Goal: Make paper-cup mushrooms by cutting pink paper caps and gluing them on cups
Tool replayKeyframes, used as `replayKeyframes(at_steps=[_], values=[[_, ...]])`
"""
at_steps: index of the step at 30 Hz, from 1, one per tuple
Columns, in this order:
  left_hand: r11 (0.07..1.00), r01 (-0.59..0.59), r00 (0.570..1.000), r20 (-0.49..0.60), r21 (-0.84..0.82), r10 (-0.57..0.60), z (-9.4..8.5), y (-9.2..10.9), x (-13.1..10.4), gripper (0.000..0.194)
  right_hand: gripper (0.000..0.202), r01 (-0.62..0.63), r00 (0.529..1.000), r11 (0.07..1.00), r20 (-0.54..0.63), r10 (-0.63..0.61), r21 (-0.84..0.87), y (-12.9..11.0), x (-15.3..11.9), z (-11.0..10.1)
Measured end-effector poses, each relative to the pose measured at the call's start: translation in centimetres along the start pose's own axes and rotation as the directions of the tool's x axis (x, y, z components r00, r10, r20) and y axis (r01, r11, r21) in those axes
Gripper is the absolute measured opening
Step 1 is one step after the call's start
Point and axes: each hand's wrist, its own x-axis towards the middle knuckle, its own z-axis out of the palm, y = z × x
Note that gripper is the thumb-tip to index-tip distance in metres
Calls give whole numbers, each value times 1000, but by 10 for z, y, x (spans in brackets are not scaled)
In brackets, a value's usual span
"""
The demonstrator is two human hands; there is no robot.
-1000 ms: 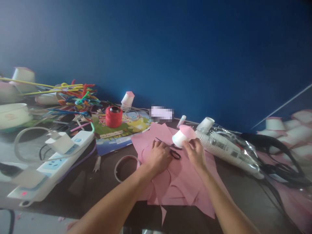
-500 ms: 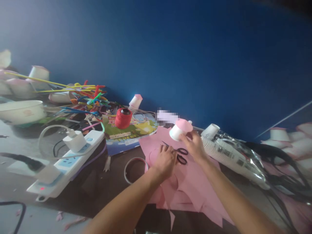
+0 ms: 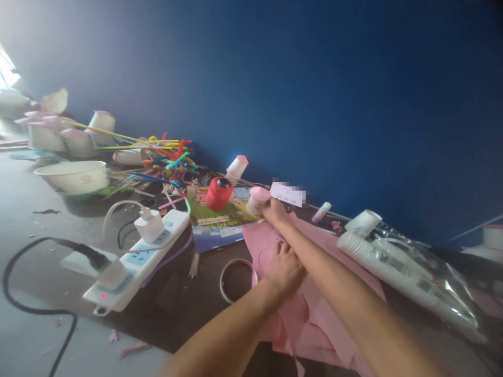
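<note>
A white paper cup with a pink top (image 3: 259, 195) stands upside down on the green and blue printed sheet (image 3: 210, 220). The fingers of my right hand (image 3: 274, 209) are closed on its right side. Lower down, my left hand (image 3: 286, 264) presses on the pink paper (image 3: 322, 251); whether it holds anything beneath is hidden. The scissors are mostly covered by my hands and forearm. A red thread spool (image 3: 219, 193) stands left of the cup.
A tape roll (image 3: 220, 283) lies left of the pink paper. Further left are a power strip (image 3: 137, 262), a bowl (image 3: 73, 178), colourful pipe cleaners (image 3: 173, 157) and pink-topped cups. Stacked white cups (image 3: 393, 272), a loose cup (image 3: 365, 222) and a glue stick (image 3: 321, 212) are on the right.
My right hand has carried the pink-topped cup left, from above the pink paper to the printed sheet. The view has turned right-to-left, and my right forearm now crosses close to my left hand.
</note>
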Motion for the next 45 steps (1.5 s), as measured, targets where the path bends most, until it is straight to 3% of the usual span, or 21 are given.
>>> replayKeyframes(at_steps=[13, 22, 25, 30, 35, 39, 45], values=[[998, 46, 999, 22, -48, -45, -2, 1, -2, 32, 43, -23, 997, 1000, 69, 24, -15, -15, 27, 9], [998, 58, 998, 35, -23, -57, -6, 3, -1, 29, 36, 5, 993, 1000, 118, -5, -3, -9, 18, 4], [999, 54, 998, 30, -6, -54, -4, 2, -1, 24, 31, 14, 997, 1000, 78, -14, 5, -10, 14, -7], [999, 39, 999, -14, 25, -39, -5, 0, -1, 22, 36, 73, 989, 997, -129, -68, 39, 11, -26, -55], [998, 53, 999, 5, 28, -53, -13, -1, 1, 17, 25, 126, 969, 989, -224, -105, 77, 68, -102, -94], [991, 130, 991, -17, 19, -130, -17, -4, 5, 18, 22, 105, 989, 993, -109, -98, 59, 98, -146, -97], [967, 193, 945, -235, -168, -229, -18, -10, 15, 18, 29, 75, 995, 978, 80, -60, -195, 88, -164, -108]])
